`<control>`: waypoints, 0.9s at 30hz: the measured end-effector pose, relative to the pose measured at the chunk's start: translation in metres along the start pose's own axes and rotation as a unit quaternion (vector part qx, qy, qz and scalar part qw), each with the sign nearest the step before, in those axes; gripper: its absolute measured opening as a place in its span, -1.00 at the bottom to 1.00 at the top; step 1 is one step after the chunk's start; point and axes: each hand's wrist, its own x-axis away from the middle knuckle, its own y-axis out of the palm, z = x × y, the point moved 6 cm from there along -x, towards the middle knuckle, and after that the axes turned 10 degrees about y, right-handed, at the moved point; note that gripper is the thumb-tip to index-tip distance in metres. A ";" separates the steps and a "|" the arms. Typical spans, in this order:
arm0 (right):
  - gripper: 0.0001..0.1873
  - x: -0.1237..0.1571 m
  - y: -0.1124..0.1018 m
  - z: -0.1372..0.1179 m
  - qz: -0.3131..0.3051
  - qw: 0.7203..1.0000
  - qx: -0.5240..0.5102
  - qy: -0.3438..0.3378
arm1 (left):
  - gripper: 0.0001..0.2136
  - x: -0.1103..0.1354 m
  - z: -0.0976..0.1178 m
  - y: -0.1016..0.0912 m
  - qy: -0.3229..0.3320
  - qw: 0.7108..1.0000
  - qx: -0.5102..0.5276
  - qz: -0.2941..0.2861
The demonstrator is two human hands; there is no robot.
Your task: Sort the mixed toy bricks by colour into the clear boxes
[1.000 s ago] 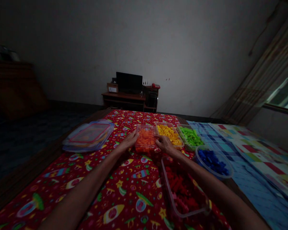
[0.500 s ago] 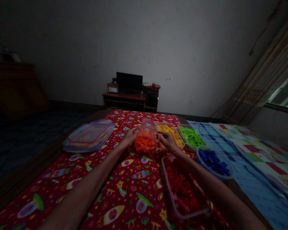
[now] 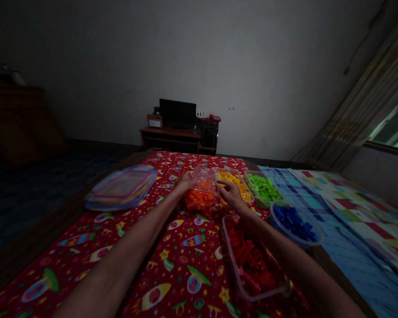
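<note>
A clear plastic container [image 3: 200,205] with orange toy bricks [image 3: 201,196] stands at the middle of the table. My left hand [image 3: 185,182] grips its left side near the far corner, the fingertips partly hidden. On the opposite side my right hand [image 3: 230,193] is curled against the right rim, the forefinger stretched along it. Just beyond that hand sits a container of yellow bricks [image 3: 234,182]. Under my right forearm lies an open container of red bricks [image 3: 248,256], partly covered by the arm.
Green bricks [image 3: 263,187] fill a container at the right, and blue bricks [image 3: 295,223] a round tub nearer me. Stacked lids [image 3: 121,190] lie on the left of the red patterned tablecloth [image 3: 159,265]. A desk with a monitor [image 3: 178,113] stands by the wall.
My left hand has slid a little forward along the container's side. My right hand keeps nearly the same place at the right rim. The view has shifted very slightly.
</note>
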 end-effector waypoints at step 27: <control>-0.62 0.011 0.016 -0.017 -0.069 0.957 0.264 -0.098 | -0.54 0.027 -0.020 -0.018 -0.014 0.998 -0.031 0.050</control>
